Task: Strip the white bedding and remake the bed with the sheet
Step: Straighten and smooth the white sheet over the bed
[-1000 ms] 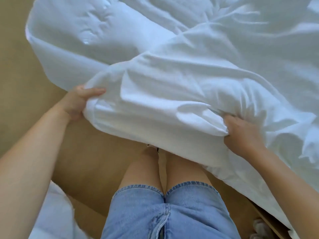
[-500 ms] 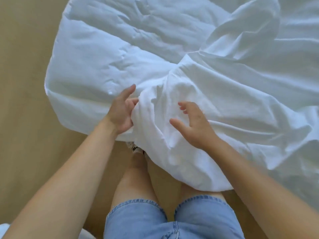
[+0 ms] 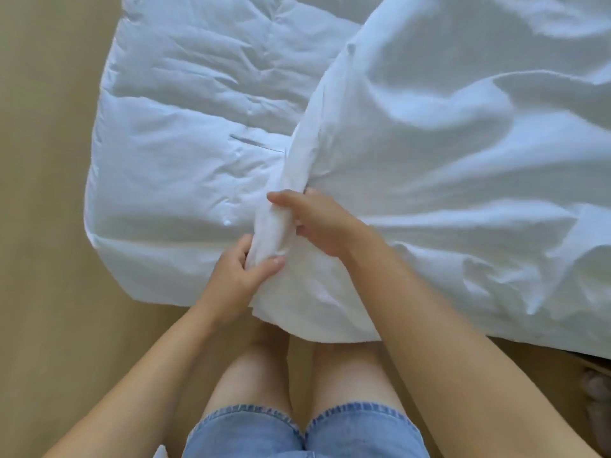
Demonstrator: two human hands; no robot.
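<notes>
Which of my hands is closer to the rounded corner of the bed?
Left. The left hand grips the bunched sheet just right of the corner; the right hand grips the same bunch farther right.

Beige floor (image 3: 43, 226) on the left, blue denim shorts (image 3: 248, 434) at the bottom edge.

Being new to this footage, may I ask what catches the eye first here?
Both hands meet mid-frame: the left hand and, just beyond it, the right hand grip a bunched fold of the white sheet. The sheet spreads rumpled to the right, with the quilted white pad bare on the left.
</notes>
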